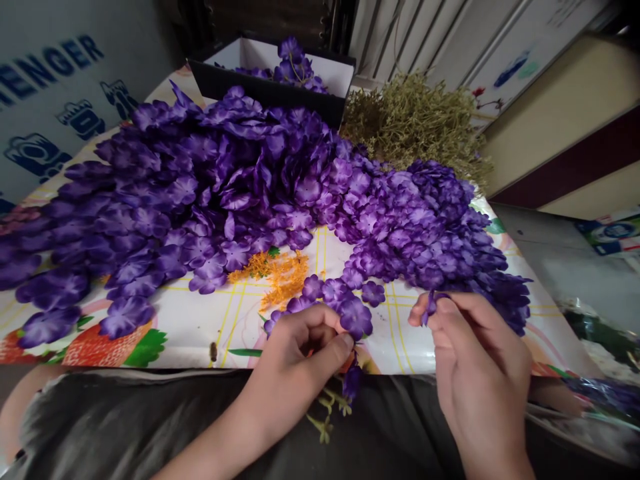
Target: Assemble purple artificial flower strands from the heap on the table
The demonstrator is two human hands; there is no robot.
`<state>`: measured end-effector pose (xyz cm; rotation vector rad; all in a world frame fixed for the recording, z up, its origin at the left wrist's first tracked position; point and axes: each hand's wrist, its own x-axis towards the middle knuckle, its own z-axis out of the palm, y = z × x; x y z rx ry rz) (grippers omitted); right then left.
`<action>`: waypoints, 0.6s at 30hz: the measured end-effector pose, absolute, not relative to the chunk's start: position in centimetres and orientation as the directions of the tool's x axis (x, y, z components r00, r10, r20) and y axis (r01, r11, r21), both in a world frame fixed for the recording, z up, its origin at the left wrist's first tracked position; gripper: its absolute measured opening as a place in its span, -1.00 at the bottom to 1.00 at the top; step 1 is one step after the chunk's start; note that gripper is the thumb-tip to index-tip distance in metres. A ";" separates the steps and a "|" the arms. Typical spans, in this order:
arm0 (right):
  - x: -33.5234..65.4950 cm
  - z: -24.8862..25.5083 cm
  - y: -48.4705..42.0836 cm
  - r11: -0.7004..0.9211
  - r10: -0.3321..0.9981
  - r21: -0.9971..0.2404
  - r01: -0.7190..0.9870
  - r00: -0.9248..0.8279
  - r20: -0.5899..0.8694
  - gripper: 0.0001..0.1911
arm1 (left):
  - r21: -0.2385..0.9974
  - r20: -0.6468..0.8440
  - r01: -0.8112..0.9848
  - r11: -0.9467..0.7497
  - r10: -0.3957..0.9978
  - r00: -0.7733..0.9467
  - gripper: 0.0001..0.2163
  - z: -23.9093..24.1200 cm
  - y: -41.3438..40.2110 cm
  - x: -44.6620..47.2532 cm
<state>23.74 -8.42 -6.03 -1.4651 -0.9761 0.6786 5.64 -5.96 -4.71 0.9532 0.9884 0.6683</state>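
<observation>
From here I see my left hand (300, 353) curled, pinching a strand of purple fabric blossoms (356, 317) at the near edge of the desk (200, 333). My right hand (475, 353) pinches a small purple piece (430, 307), though I can't quite tell what it is. A large heap of blossoms (200, 193) lies just beyond.

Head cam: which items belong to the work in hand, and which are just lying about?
In use: left hand holding a purple artificial flower strand; right hand pinching a purple flower piece; purple flower heap.
Lying about: black box; dried greenery; orange sprig; fruit-print tablecloth.
</observation>
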 end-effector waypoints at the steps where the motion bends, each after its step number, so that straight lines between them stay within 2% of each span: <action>1: 23.6 -6.0 -8.3 0.046 0.879 -0.987 0.155 0.462 0.113 -0.89 | 0.887 -0.386 -0.074 0.456 0.820 0.423 -0.84 -4.7 -5.9 5.6; 4: 22.9 -5.6 -8.1 0.059 0.956 -0.998 -0.003 0.287 0.056 -0.85 | 0.869 -0.385 -0.120 0.481 0.807 0.448 -0.84 -4.8 -5.8 5.6; 7: 22.6 -5.1 -8.1 0.111 0.992 -0.992 -0.066 0.068 0.107 -0.86 | 0.837 -0.419 -0.144 0.529 0.786 0.454 -0.85 -4.8 -5.8 5.5; 13: 22.5 -4.2 -9.2 0.361 0.931 -0.894 0.265 -0.041 0.364 -0.80 | 0.763 -0.489 -0.202 0.614 0.753 0.441 -0.86 -4.3 -5.6 5.6; 16: 22.1 -4.2 -9.5 0.322 0.946 -0.912 0.254 -0.122 0.300 -0.78 | 0.729 -0.485 -0.259 0.633 0.745 0.458 -0.87 -4.1 -5.6 5.6; 18: 21.8 -4.3 -9.6 0.267 0.963 -0.937 0.224 -0.091 0.253 -0.79 | 0.717 -0.468 -0.292 0.633 0.748 0.470 -0.88 -4.0 -5.7 5.5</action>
